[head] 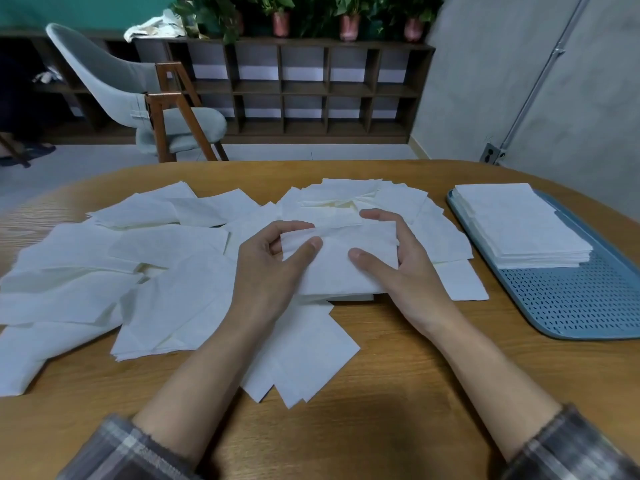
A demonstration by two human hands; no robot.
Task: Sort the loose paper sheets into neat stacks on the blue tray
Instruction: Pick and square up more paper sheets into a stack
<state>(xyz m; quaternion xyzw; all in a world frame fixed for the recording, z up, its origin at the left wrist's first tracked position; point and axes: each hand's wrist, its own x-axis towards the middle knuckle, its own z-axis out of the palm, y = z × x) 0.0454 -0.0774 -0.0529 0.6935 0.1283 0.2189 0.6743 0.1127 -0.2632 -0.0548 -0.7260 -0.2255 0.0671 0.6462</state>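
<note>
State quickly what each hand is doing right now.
Left hand: grips the left edge of the small paper stack.
Right hand: grips its right edge.

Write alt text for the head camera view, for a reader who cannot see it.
The left hand and right hand hold a small bundle of white paper sheets between them at a wooden table. Loose sheets lie scattered across the table. On the right, a blue tray holds one neat stack at its far end.

Left hand (268, 271), right hand (398, 268): fingers curled.
</note>
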